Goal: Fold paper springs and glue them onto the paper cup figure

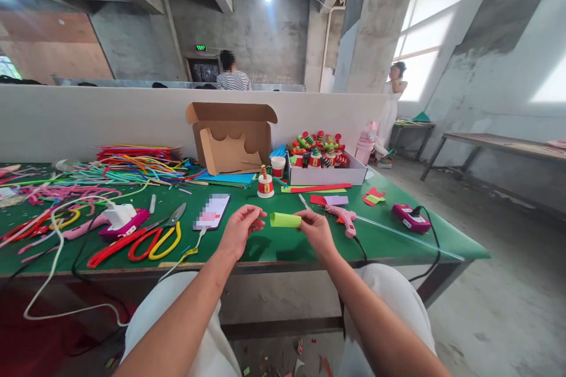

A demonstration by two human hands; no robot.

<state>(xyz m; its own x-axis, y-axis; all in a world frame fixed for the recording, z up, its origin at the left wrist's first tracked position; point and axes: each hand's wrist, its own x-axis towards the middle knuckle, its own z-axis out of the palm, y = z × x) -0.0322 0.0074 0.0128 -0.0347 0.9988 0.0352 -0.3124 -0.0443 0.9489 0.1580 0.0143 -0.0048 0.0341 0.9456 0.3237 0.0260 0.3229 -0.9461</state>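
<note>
Between thumb and fingers, my right hand [315, 228] pinches the right end of a bright green piece of paper [285, 220], curved like a small roll, just above the table's front part. My left hand [243, 227] is a little to the left of the paper, apart from it. Its fingers are curled together, and whatever may be in them is hidden. Behind the paper stands a red and white paper cup figure [266, 184] with a striped coil on top. A pink hot glue gun [343, 218] lies right beside my right hand.
Scissors [165, 234] and a phone [212, 211] lie left on the green table [247, 253]. Pipe cleaners [128, 168] pile up behind. A white box [327, 175] of finished figures and a cardboard box [236, 141] stand at the back. A power strip [411, 218] is right.
</note>
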